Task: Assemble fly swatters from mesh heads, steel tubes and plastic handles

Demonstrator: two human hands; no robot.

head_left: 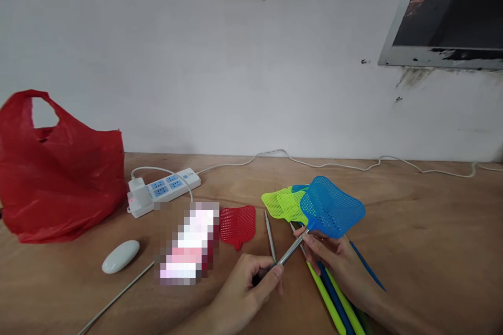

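Observation:
A blue fly swatter [334, 208] with a metal shaft is held above the table, its mesh head up and to the right. My left hand [249, 285] is closed around the dark lower end of its shaft. The fingers of my right hand [330, 256] pinch it near the neck, just under the head. Behind it lie yellow-green fly swatters [277, 203], partly covered by the blue head. Under my right hand run yellow-green handles [326, 296] and a blue handle [341, 306]. A loose metal rod [270, 233] lies beyond my left hand, beside a detached-looking red swatter head [238, 224].
On the left are a red plastic bag [66, 178], a white power strip [167, 191] with a plugged-in charger, a white oval object [120, 256] and a thin rod [116, 298]. A pixelated phone-like shape [188, 246] lies mid-table. A white cable [334, 164] follows the wall.

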